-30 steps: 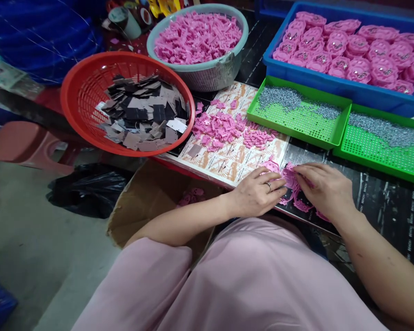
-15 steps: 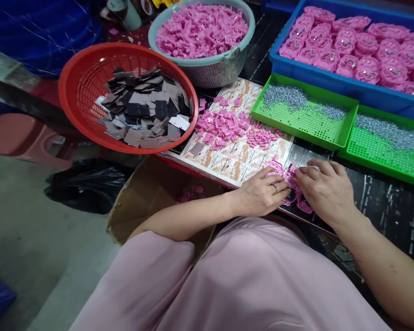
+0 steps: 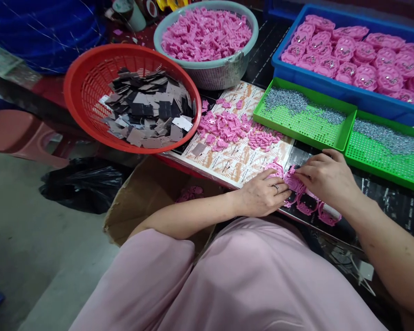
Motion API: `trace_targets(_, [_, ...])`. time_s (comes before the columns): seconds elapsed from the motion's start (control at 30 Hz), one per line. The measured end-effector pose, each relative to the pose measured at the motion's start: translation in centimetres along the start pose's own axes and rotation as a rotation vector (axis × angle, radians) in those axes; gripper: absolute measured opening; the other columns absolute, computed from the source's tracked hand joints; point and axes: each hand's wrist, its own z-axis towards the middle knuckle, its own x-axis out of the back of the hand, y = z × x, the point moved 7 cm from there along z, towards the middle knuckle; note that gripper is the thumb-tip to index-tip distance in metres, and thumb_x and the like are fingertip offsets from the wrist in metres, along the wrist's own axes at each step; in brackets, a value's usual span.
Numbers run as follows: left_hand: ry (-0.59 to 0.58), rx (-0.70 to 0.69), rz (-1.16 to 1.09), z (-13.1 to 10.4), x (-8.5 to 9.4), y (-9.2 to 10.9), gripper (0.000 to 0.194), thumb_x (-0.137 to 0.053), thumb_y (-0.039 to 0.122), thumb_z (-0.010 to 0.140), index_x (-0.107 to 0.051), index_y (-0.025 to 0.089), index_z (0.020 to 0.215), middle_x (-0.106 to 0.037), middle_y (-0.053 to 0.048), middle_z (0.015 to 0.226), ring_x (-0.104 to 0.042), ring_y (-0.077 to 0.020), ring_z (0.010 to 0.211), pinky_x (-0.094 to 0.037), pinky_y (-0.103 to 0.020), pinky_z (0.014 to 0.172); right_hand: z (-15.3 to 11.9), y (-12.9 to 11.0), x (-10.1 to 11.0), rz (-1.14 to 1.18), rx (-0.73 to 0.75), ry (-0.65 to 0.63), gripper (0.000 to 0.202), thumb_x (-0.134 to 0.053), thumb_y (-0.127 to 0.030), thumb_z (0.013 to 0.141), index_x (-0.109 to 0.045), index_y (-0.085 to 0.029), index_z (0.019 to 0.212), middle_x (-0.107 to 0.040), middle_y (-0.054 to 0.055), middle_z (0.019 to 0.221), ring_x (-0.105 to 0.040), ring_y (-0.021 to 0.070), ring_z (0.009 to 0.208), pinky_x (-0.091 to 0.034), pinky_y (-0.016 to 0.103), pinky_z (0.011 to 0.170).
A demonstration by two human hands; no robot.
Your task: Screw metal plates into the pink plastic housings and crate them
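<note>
Several pink plastic pieces lie in a row along the table's near edge, among them an open frame (image 3: 306,204) and another at the right end (image 3: 329,214). My left hand (image 3: 265,195), with a ring on one finger, rests over the pink pieces at the left of the row, its fingers bent onto them. My right hand (image 3: 326,177) is pinched at the upper edge of a pink piece (image 3: 293,180) just right of my left fingertips. Whatever small part is between the right fingertips is too small to make out.
Left stands a red basket (image 3: 72,99) of grey and black plates; behind, a pale basin (image 3: 210,69) of pink parts. Small pink parts (image 3: 224,126) lie on patterned paper. Green trays (image 3: 303,131) of screws and a blue crate (image 3: 331,87) of pink pieces stand right.
My right hand has lifted and drawn its fingers together, uncovering more pink pieces at the right of the row. My left hand stays almost in place. The view has shifted slightly.
</note>
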Motion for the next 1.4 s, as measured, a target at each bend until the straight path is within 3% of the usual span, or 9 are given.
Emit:
trace_targets(0.27, [-0.038, -0.006, 0.055, 0.2, -0.1, 0.4, 0.025, -0.048, 0.025, 0.095, -0.069, 0.014, 0.102, -0.071, -0.009, 0.108, -0.063, -0.0193, 0.099, -0.042, -0.040, 0.098, -0.4, -4.0, 1.8, -0.199, 0.048, 0.018, 0.017, -0.054, -0.021, 0.087, -0.067, -0.012, 0.081, -0.067, 0.011, 0.081, -0.057, 0.0259, 0.099, -0.032, 0.047, 0.105])
trace_targets(0.43, [0.076, -0.023, 0.057, -0.6, 0.8, 0.1, 0.023, -0.049, 0.025, 0.095, -0.071, 0.017, 0.098, -0.070, -0.007, 0.113, -0.062, -0.0181, 0.103, -0.042, -0.039, 0.097, -0.5, -4.2, 1.4, -0.228, 0.098, -0.007, 0.013, -0.057, -0.015, 0.083, -0.065, -0.015, 0.073, -0.065, 0.010, 0.078, -0.055, 0.0272, 0.102, -0.031, 0.050, 0.108])
trace_targets(0.57, [0.099, 0.265, 0.176, -2.9, 3.6, -5.2, 0.018, -0.054, 0.021, 0.092, -0.071, 0.020, 0.098, -0.072, -0.007, 0.100, -0.062, -0.0191, 0.088, -0.047, -0.037, 0.080, -1.5, -3.3, 1.4, -0.221, -0.015, 0.021, 0.017, -0.059, -0.026, 0.087, -0.068, -0.014, 0.097, -0.068, 0.010, 0.093, -0.055, 0.0292, 0.105, -0.031, 0.054, 0.106])
trace_targets(0.7, [-0.060, 0.630, 0.388, -6.2, 6.0, -11.8, 0.020, -0.054, 0.020, 0.090, -0.071, 0.016, 0.101, -0.069, -0.012, 0.096, -0.059, -0.0265, 0.090, -0.045, -0.040, 0.072, -2.0, -2.6, 2.0, -0.196, -0.058, 0.075, 0.016, -0.062, -0.032, 0.086, -0.069, -0.020, 0.094, -0.069, 0.006, 0.093, -0.057, 0.0276, 0.098, -0.034, 0.051, 0.104])
trace_targets(0.83, [-0.151, 0.702, 0.465, -7.8, 6.3, -14.0, 0.021, -0.054, 0.021, 0.089, -0.071, 0.014, 0.099, -0.067, -0.013, 0.094, -0.058, -0.0287, 0.091, -0.044, -0.041, 0.073, -2.3, -0.7, 3.8, -0.114, -0.174, 0.221, 0.021, -0.063, -0.030, 0.085, -0.067, -0.021, 0.104, -0.071, 0.006, 0.099, -0.060, 0.0260, 0.094, -0.038, 0.047, 0.102])
trace_targets(1.0, [0.018, 0.649, 0.317, -6.9, 5.8, -12.9, 0.022, -0.055, 0.025, 0.091, -0.071, 0.015, 0.102, -0.070, -0.010, 0.098, -0.062, -0.0247, 0.091, -0.047, -0.039, 0.079, -1.9, -0.5, 4.3, 0.055, -0.155, 0.293, 0.017, -0.065, -0.024, 0.084, -0.065, -0.023, 0.101, -0.071, 0.004, 0.098, -0.061, 0.0224, 0.091, -0.044, 0.042, 0.093])
trace_targets(1.13, [0.153, 0.607, -0.215, -4.2, 4.4, -9.9, 0.028, -0.059, 0.035, 0.092, -0.070, 0.014, 0.107, -0.073, -0.006, 0.092, -0.067, -0.0151, 0.080, -0.051, -0.029, 0.078, -0.9, -2.9, 4.0, 0.217, -0.076, 0.321, 0.025, -0.064, -0.023, 0.085, -0.061, -0.021, 0.110, -0.068, 0.007, 0.107, -0.062, 0.0189, 0.093, -0.050, 0.032, 0.083])
trace_targets(1.27, [0.114, 0.575, -0.662, -2.1, 2.5, -6.1, 0.027, -0.060, 0.030, 0.091, -0.071, 0.014, 0.110, -0.074, -0.007, 0.098, -0.070, -0.0132, 0.084, -0.053, -0.021, 0.077, -0.8, -5.4, 3.5, 0.305, 0.027, 0.261, 0.031, -0.064, -0.015, 0.085, -0.059, -0.015, 0.115, -0.068, 0.009, 0.107, -0.063, 0.0156, 0.094, -0.051, 0.027, 0.085])
trace_targets(1.4, [0.108, 0.545, -0.678, -2.2, 2.2, -4.9, 0.027, -0.055, 0.028, 0.094, -0.070, 0.014, 0.111, -0.073, -0.008, 0.104, -0.070, -0.0151, 0.095, -0.054, -0.024, 0.085, -1.2, -5.8, 3.3, 0.353, 0.005, 0.249, 0.029, -0.064, -0.011, 0.084, -0.060, -0.014, 0.112, -0.069, 0.006, 0.107, -0.065, 0.0141, 0.093, -0.052, 0.025, 0.087])
